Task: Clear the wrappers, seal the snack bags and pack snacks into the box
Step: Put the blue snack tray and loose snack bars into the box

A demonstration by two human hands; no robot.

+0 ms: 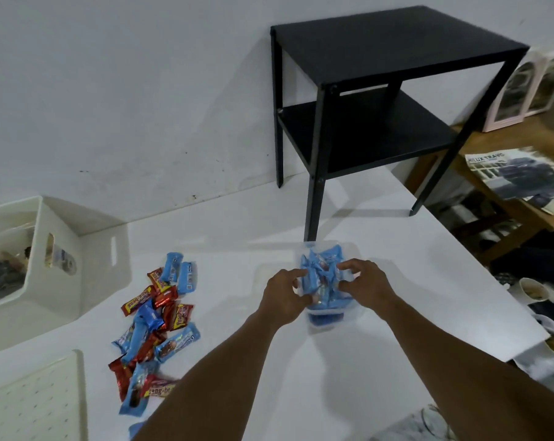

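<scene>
My left hand and right hand grasp blue snack packs in the clear box; bare tabletop separates it from the loose pile.

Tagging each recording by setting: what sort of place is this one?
Probably a home or small room, not a shop: a white table against a scuffed white wall, a black two-tier side table on it, magazines on a wooden shelf beside.

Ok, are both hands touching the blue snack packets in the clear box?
Touching. The head view shows the left hand and right hand with fingers pressed on the blue snack packets filling the clear box, no gap visible.
</scene>
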